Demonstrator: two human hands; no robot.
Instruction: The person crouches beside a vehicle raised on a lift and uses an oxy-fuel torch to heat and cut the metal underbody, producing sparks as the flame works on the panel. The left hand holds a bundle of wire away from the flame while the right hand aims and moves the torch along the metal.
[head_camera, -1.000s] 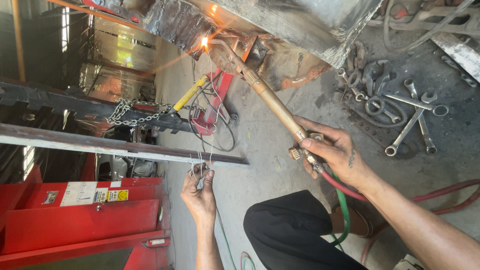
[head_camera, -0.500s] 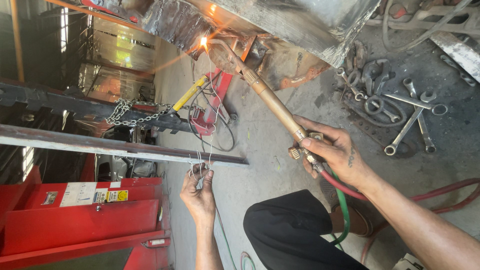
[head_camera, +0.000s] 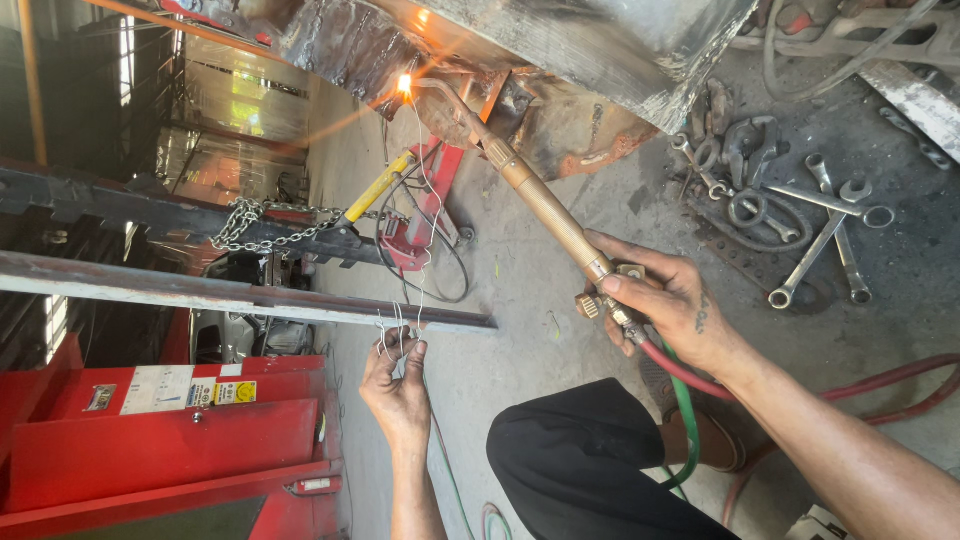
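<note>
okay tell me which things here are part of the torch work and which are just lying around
In use:
right hand gripping brass torch
left hand pinching thin wire
flame on metal panel
red and green hoses

Lying about:
spanners
chain
red cabinet

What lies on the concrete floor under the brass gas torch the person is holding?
Beneath the brass gas torch, held by the right hand, is bare grey concrete floor and a red floor jack with black cable. The hand hides the floor directly under it.
</note>
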